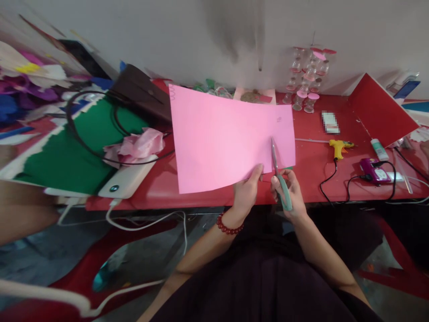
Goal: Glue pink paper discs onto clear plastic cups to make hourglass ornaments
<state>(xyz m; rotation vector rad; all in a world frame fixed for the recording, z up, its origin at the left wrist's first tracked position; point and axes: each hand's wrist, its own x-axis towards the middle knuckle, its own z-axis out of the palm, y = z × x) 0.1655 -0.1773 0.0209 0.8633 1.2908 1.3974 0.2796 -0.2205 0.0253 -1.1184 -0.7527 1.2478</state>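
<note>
A large sheet of pink paper (221, 138) is held up over the red table. My left hand (246, 190) pinches its lower edge, thumb on top. In my right hand (293, 194) is a pair of scissors (283, 190) with green handles, fingers through the loops. The blades lie within the sheet near its right side, where a cut runs up from the bottom edge. Small pencil marks show on the paper's upper left and upper right corners.
On the left lie green sheet (87, 134), crumpled pink paper (134, 145), a white power bank (129, 179) and a dark bag (144, 94). To the right are a yellow glue gun (339, 147), a purple power strip (373, 171) and red board (382, 109). Another person's arm (23, 205) enters at left.
</note>
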